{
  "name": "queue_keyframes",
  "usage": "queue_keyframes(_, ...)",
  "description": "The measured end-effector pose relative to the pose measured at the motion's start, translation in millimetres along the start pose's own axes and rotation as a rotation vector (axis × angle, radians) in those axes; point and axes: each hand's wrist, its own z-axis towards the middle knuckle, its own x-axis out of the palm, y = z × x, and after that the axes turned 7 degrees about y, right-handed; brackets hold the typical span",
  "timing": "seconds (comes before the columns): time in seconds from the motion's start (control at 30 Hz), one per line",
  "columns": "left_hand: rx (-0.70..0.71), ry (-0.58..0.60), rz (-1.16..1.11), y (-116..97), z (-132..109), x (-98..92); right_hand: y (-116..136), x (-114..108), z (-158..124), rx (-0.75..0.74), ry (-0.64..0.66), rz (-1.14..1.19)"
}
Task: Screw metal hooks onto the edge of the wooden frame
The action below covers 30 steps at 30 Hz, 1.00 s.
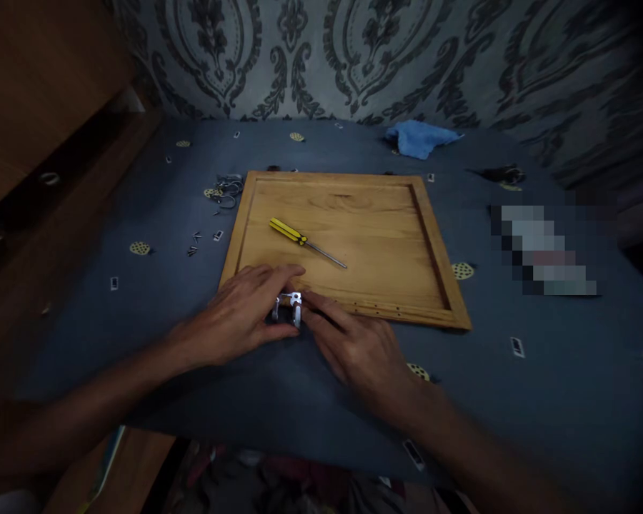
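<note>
My left hand (241,310) is closed narrow on a small metal fitting (289,303), thumb below and fingers curled over it. The fitting sits on the near rim of the wooden board (375,250), close to its left corner. My right hand (354,343) lies flatter, with the fingers stretched until they touch the same fitting; I cannot tell if they pinch it or only press on it. In my judgement the step is seating this fitting on the rim, and to do it well I would press it flush against the wood, square to the edge, with one hand pinning it so it does not slide. The yellow screwdriver (300,239) lies on the board just behind the hands. Some loose screws (193,246) lie on the blue counter (139,321) to the left.
</note>
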Motion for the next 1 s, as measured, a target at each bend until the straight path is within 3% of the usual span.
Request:
queue_keyframes(0.53, -0.107, 0.007, -0.037, -1.1, 3.7, 0.3, 2.7, 3.9, -4.0, -0.022, -0.115, 0.142)
queue_keyframes(0.63, -0.081, -0.001, -0.026, 0.7, 3.2, 1.2, 4.4, 4.4, -4.3, -0.029, -0.165, 0.176)
queue_keyframes(1.0, -0.008, -0.033, -0.022, 2.0, 2.9, 2.4, 6.6, 2.6, -5.9, -0.039, -0.118, 0.081)
